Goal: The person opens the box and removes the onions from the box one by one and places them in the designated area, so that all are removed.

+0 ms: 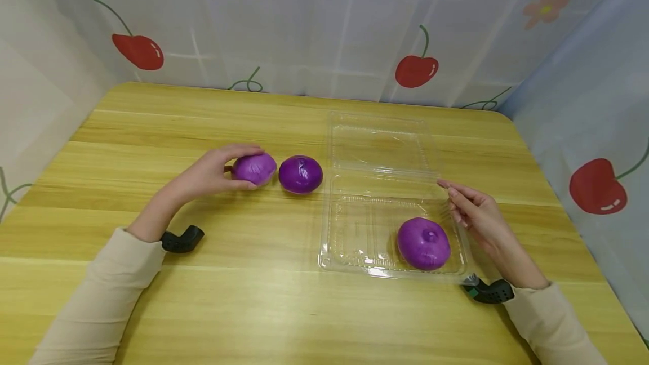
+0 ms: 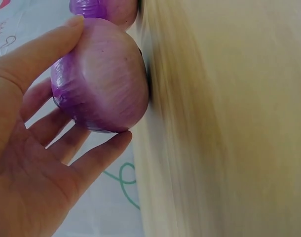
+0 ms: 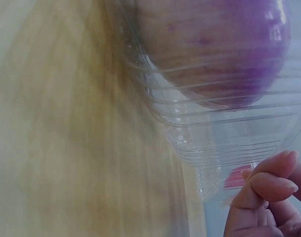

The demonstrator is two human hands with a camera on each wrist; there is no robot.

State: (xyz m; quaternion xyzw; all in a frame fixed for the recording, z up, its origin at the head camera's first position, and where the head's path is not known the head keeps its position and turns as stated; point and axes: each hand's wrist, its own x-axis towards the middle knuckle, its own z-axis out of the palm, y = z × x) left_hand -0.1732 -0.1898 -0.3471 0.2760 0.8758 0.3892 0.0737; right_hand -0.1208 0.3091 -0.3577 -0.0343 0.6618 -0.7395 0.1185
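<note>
My left hand [image 1: 215,170] holds a purple onion [image 1: 255,169] on the table, thumb on one side and fingers on the other. In the left wrist view, this onion [image 2: 103,74] sits between the thumb and spread fingertips. A second, darker purple onion [image 1: 301,174] lies just right of it. To the right is a clear plastic container [image 1: 324,241], its lid [image 1: 377,139] folded back. Another purple onion [image 1: 423,244] rests in the container's front right part. My right hand [image 1: 476,213] pinches the container's right rim near the hinge; in the right wrist view its fingers [image 3: 266,190] are curled.
Everything stands on a wooden table [image 1: 243,308]. Behind and beside it hang pale curtains [image 1: 314,27] printed with cherries and flowers. Each wrist wears a black device, one by the left sleeve [image 1: 182,239] and one by the right [image 1: 489,290].
</note>
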